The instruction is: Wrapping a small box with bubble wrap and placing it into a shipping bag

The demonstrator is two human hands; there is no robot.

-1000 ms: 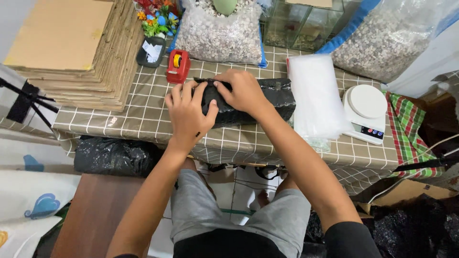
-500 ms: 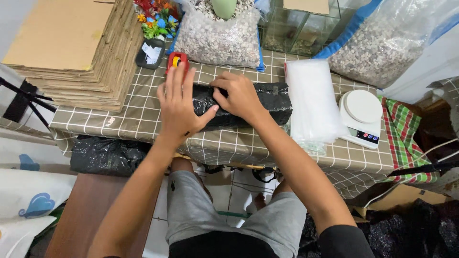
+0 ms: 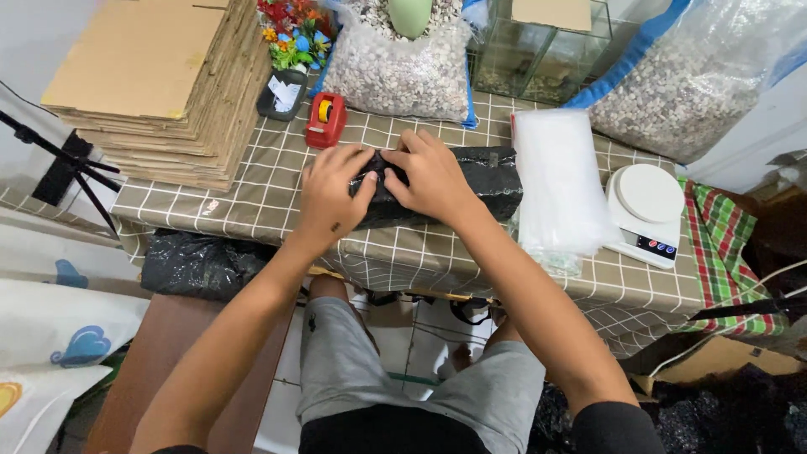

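- Left hand (image 3: 332,192) rests on the left end of the black parcel (image 3: 471,181), fingers curled and pressing down on the wrapping.
- Right hand (image 3: 430,172) lies just beside it on the parcel's top, fingers bent and pinching the black film where the two hands meet.
- The parcel lies lengthwise on the checked tablecloth (image 3: 252,189), near the table's front edge.
- Risk: the thin film could tear under the pinch, or the folded end could spring open if either hand eases off.
- Risk: the parcel sits close to the edge; a push toward the person could slide it off.
- Red tape dispenser (image 3: 325,119) stands just behind the left hand, apart from it; a backward sweep of that hand could knock it over.
- Stack of flat cardboard (image 3: 151,84), brown, fills the far left corner.
- Two clear bags of pale gravel (image 3: 403,67) (image 3: 698,84) stand at the back, the right one trimmed blue.
- Pile of clear plastic bags (image 3: 559,181) lies right of the parcel, touching it.
- White round scale (image 3: 647,206) sits further right.
- A small dark label holder (image 3: 282,91) stands beside the artificial flowers; its print is too small to tell.
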